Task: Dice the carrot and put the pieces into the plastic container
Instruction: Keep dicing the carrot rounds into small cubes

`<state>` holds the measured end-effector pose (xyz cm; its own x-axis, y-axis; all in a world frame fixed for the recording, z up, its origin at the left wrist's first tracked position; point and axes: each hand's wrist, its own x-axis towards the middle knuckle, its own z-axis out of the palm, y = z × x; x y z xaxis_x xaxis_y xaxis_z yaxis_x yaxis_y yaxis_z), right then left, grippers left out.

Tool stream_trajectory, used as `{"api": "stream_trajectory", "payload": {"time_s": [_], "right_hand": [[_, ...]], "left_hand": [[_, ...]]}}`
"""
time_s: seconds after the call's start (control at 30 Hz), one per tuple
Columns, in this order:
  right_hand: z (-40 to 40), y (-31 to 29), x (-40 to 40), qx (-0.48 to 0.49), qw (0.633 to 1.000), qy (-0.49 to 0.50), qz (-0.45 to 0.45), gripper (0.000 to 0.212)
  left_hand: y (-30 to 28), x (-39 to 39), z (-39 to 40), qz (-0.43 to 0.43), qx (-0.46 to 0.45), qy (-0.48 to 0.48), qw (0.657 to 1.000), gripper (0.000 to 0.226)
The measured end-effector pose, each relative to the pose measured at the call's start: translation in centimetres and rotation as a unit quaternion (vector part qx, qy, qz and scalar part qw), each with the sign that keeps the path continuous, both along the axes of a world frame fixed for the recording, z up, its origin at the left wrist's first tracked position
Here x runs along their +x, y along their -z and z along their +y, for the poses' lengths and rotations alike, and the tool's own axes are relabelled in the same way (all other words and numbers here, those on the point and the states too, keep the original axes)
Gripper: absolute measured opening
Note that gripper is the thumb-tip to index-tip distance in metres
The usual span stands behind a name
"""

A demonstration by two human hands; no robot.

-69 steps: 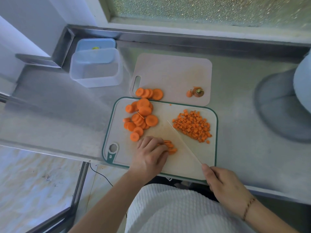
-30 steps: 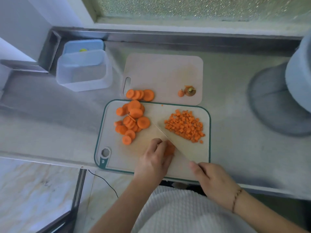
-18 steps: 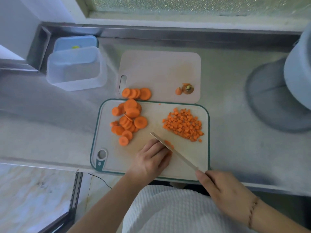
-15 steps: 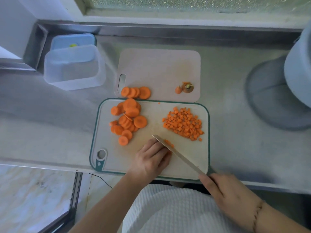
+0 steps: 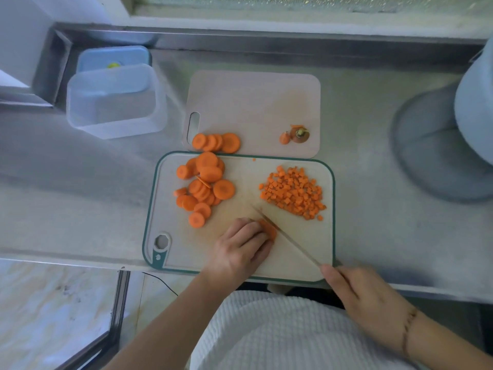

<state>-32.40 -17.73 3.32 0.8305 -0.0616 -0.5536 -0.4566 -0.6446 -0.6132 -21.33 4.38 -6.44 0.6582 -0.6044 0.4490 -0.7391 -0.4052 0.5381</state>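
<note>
A: Where is the carrot in relation to the hands?

B: A small stack of carrot slices [image 5: 268, 228] sits under the fingertips of the left hand [image 5: 240, 249], near the front middle of the green-rimmed cutting board [image 5: 329, 236]. The knife [image 5: 286, 237] lies just beside it on its right, the blade running diagonally from the board's centre toward the front right corner.

A: And the rest of the carrot?

B: The uncut rounds [image 5: 202, 188] are heaped at the board's back left. The diced pieces [image 5: 293, 193] are piled at its back right. A few more rounds [image 5: 216, 142] lie on the front left edge of the pale board [image 5: 253, 102] behind, with the carrot ends [image 5: 296, 135] at its front right corner.

A: The container?

B: The plastic container [image 5: 114, 102] stands toward the back left corner of the surface [image 5: 66, 188], well apart from both hands, with a blue lid [image 5: 112, 58] behind it.

A: How much room is there?

B: Bare board lies between the two heaps and along the front left. The green-rimmed board's front edge overhangs the front edge of the surface slightly.

A: What are the hands doing?

B: The left hand's fingers are curled down, pressing the slices. The right hand [image 5: 365, 297] grips the knife's handle just past the board's front right corner.
</note>
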Motion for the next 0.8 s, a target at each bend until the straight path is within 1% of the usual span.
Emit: {"api": "stream_trajectory", "payload": {"time_s": [0.07, 0.2, 0.33, 0.43, 0.5, 0.6, 0.73, 0.8], "right_hand": [[-0.1, -0.3, -0.9, -0.002, 1.000, -0.006, 0.005, 0.073], [-0.1, -0.4, -1.4, -0.010, 0.999, -0.016, 0.029, 0.073], [1.0, -0.1, -0.1, -0.041, 0.997, -0.051, 0.045, 0.066], [2.5, 0.1, 1.3, -0.070, 0.995, -0.065, 0.036, 0.061], [3.1, 0.4, 2.0, -0.049, 0.997, -0.055, 0.016, 0.058], [2.5, 0.8, 2.2, -0.013, 0.999, -0.029, -0.005, 0.061], [0.7, 0.1, 0.4, 0.010, 1.000, 0.010, 0.009, 0.059], [0.6, -0.7, -0.3, 0.013, 1.000, 0.008, 0.010, 0.058]], "left_hand": [[0.1, 0.0, 0.0, 0.002, 0.000, -0.001, 1.000, 0.006], [0.2, -0.1, 0.2, 0.002, 0.003, 0.003, 1.000, 0.007], [0.2, -0.1, 0.0, -0.002, 0.000, 0.000, 1.000, 0.008], [0.1, -0.1, 0.0, -0.006, -0.003, -0.001, 1.000, 0.008], [0.0, -0.1, 0.0, -0.010, -0.002, 0.003, 1.000, 0.008], [-0.1, -0.1, 0.2, -0.020, 0.017, -0.001, 1.000, 0.007], [0.1, -0.8, 0.7, -0.014, 0.031, -0.020, 0.999, 0.011], [0.0, -1.4, 0.7, -0.007, 0.027, -0.029, 0.999, 0.011]]}}
